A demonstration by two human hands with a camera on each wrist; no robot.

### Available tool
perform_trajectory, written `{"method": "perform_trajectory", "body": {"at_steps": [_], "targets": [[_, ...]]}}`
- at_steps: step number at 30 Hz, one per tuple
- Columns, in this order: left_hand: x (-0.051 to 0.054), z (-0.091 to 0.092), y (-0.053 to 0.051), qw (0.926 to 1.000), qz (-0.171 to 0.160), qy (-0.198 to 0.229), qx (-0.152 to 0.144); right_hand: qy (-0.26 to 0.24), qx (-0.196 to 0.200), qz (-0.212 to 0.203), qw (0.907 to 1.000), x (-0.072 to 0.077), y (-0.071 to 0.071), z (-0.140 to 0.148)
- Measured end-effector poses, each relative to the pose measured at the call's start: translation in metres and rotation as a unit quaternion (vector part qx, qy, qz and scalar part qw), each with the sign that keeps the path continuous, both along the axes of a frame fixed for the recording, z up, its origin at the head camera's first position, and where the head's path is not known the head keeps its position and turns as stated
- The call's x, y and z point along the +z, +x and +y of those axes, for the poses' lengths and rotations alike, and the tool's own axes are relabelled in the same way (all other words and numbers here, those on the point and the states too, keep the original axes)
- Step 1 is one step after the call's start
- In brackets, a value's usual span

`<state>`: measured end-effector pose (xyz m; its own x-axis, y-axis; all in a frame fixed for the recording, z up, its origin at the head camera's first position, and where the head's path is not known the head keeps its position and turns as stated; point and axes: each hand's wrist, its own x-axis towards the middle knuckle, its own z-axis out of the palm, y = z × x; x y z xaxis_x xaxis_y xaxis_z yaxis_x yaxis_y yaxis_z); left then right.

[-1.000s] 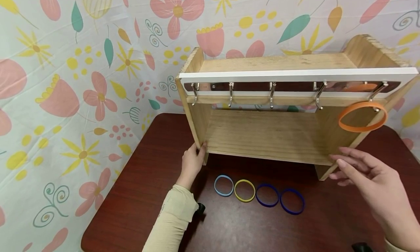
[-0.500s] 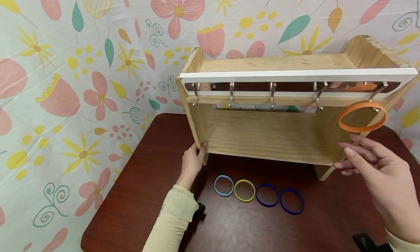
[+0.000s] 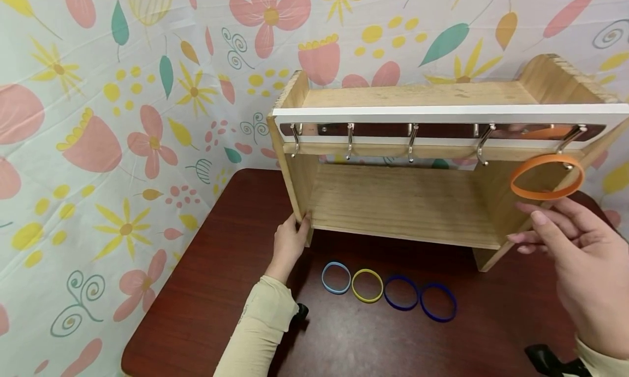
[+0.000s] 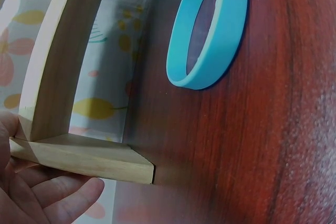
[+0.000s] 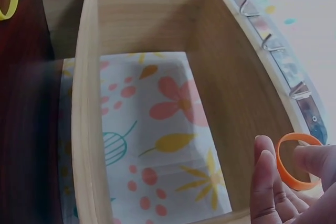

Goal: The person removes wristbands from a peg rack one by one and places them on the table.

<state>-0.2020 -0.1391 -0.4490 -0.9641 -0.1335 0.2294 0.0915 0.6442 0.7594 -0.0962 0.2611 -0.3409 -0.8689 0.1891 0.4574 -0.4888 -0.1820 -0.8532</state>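
Note:
A wooden shelf (image 3: 398,197) stands on the table, with a row of metal hooks along its white front rail. My left hand (image 3: 289,243) grips the lower edge of its left side panel; in the left wrist view, thumb and fingers (image 4: 68,198) lie on either side of the wood. An orange silicone wristband (image 3: 522,193) hangs from the rightmost hook (image 3: 572,138). Just below this band is my right hand (image 3: 587,257), fingers loosely bent and thumb apart, holding nothing. From the right wrist, the thumb (image 5: 317,160) overlaps the band; contact is unclear.
On the dark red table (image 3: 196,311) in front of the shelf lie a light blue wristband (image 3: 323,281), a yellow wristband (image 3: 355,292) and two dark blue wristbands (image 3: 388,300). The other hooks carry no bands. A flower-patterned cloth (image 3: 147,66) hangs behind.
My right hand has risen from beside the shelf's lower right corner to just under the orange wristband. My left hand keeps its grip on the shelf. The head view has shifted slightly.

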Motion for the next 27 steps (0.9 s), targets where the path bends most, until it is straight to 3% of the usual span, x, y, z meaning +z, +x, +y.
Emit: {"method": "perform_trajectory", "body": {"at_steps": [14,27], "targets": [[0.0011,0.0007,0.0003,1.0000,-0.001,-0.002,0.003,-0.076,0.036,0.061,0.9946,-0.0005,-0.0075,0.0040],[0.0024,0.0003,0.0011,1.0000,0.001,-0.001,0.003,-0.123,-0.002,0.065,0.9903,0.0041,-0.0092,-0.0011]]}}
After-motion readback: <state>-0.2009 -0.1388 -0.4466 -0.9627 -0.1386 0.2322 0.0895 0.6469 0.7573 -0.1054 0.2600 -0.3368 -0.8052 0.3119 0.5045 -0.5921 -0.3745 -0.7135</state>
